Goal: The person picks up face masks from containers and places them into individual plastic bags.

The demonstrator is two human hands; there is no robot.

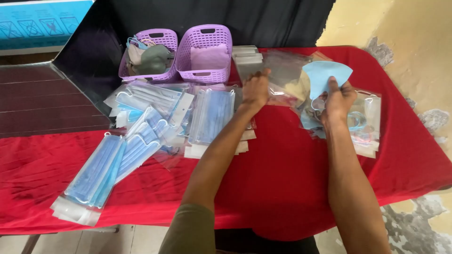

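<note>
My right hand grips a light blue cupped face mask, lifted over a heap of clear packets and loose masks at the right of the red-covered table. My left hand reaches forward and pinches a clear plastic sleeve lying near the table's far edge. Between my arms the red cloth shows bare.
Two purple plastic baskets stand at the back: the left basket holds grey and pale masks, the right basket holds a pink one. Packets of blue surgical masks spread over the table's left half. A cracked yellow wall is on the right.
</note>
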